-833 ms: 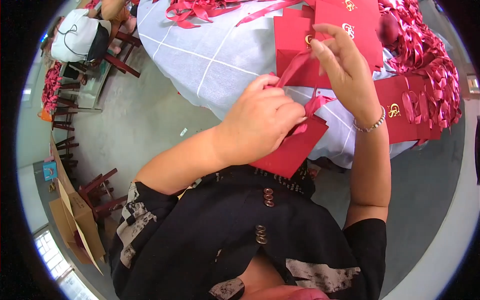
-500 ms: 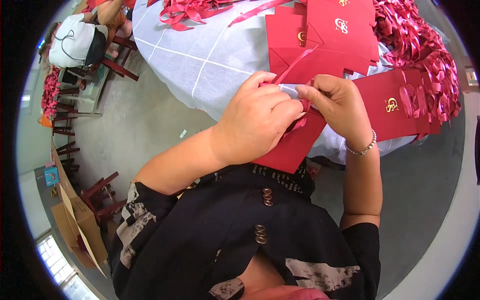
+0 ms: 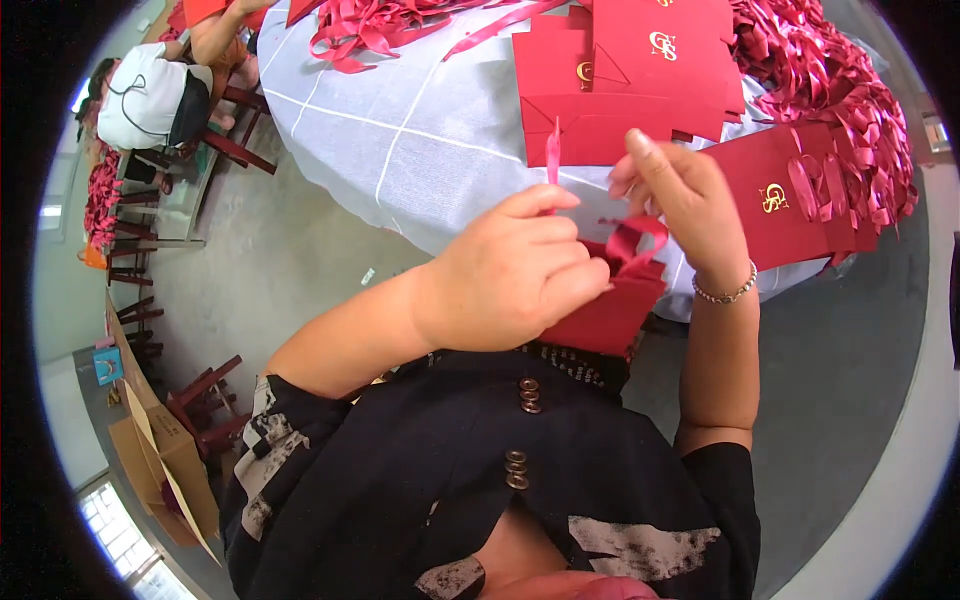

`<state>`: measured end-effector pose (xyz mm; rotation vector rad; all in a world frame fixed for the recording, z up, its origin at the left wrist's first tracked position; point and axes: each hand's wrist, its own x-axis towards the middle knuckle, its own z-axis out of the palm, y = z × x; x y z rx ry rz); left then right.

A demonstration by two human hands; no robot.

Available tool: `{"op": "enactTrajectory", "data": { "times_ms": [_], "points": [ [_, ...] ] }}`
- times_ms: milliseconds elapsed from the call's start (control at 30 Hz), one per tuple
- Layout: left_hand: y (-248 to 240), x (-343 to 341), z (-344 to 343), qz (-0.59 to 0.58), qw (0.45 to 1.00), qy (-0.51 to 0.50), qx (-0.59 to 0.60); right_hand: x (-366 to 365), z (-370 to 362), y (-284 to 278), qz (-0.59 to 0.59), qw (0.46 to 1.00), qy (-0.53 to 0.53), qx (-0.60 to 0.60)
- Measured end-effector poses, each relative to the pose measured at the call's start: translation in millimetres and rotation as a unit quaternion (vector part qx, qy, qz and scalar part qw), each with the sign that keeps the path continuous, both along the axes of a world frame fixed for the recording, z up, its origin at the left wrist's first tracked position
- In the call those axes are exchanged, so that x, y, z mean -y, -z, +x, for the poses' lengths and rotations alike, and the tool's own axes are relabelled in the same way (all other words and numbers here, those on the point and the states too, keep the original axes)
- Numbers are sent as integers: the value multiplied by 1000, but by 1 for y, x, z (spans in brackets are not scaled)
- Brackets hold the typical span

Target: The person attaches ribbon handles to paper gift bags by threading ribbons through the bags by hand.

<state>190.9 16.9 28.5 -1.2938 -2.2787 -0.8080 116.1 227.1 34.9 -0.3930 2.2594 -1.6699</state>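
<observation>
My left hand (image 3: 515, 268) is closed round a red ribbon (image 3: 553, 150), whose free end sticks up above the fist. Below the fingers is a dark red paper gift bag (image 3: 612, 312), close against my front and partly hidden by the hand. A ribbon loop (image 3: 640, 240) stands up at the bag's top edge. Just above that loop is my right hand (image 3: 690, 195), with a beaded bracelet at the wrist. Its thumb is raised apart from the bent, slightly blurred fingers, and nothing shows in them.
Flat red bags (image 3: 650, 80) with gold marks lie stacked on the grey checked tablecloth (image 3: 350, 120). More bags (image 3: 770, 200) with ribbon handles are at the right, beside a heap of ribbons (image 3: 830, 110). Far left are a seated person (image 3: 150, 95), wooden stools (image 3: 205, 400) and a cardboard box (image 3: 160, 460).
My right hand has let go of the ribbon and lifted up and away. The ribbon loop now shows above the bag. My left hand has lowered slightly, still gripping ribbon.
</observation>
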Motion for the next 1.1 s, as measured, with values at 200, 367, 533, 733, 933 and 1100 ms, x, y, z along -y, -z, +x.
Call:
{"op": "enactTrajectory", "data": {
  "times_ms": [200, 367, 533, 733, 933, 1100],
  "points": [
    [-1, -11, 1, -25, 995, 89, 36, 17, 8, 17, -106, 977, -98, 158],
    [-2, -16, 15, 12, 988, 34, 147, 30, 8, 36, 13, 978, 6, -206],
    [-6, -25, 17, 30, 986, 32, 158, 21, 8, 31, 40, 941, 129, -312],
    [-17, -33, 9, 34, 994, 22, 100, -1, 9, 12, -131, 970, 142, -148],
    [-42, -41, -25, 98, 994, -24, -52, -56, 35, 6, -236, 924, 198, -227],
    [-55, -87, -68, 119, 982, 45, -142, -76, 84, 16, -261, 923, 177, -222]
  ]
}}
